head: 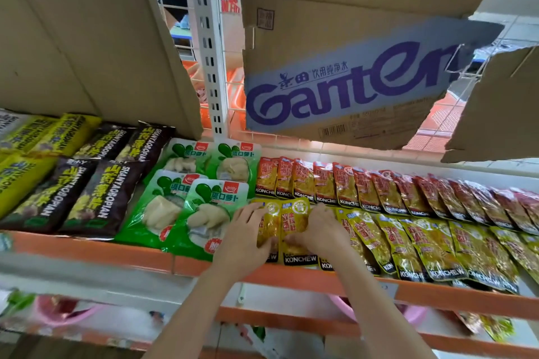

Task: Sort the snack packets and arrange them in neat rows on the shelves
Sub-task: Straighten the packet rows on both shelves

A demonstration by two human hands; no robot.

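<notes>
Both grips press on the yellow Konchew packets [294, 230] at the shelf's front edge [163, 262]: left hand [248, 236] spread flat, right hand [318, 232] pinching one. Pulling toward me could, I judge, slide these slick overlapping packets over that edge.

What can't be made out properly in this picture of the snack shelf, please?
- Head view: the yellow packets are partly covered by the left hand and right hand.
- The lower shelf is blurred; its contents are unreadable.
- The red packets run past the right edge.
- The Ganten box hides what stands behind it.
</notes>
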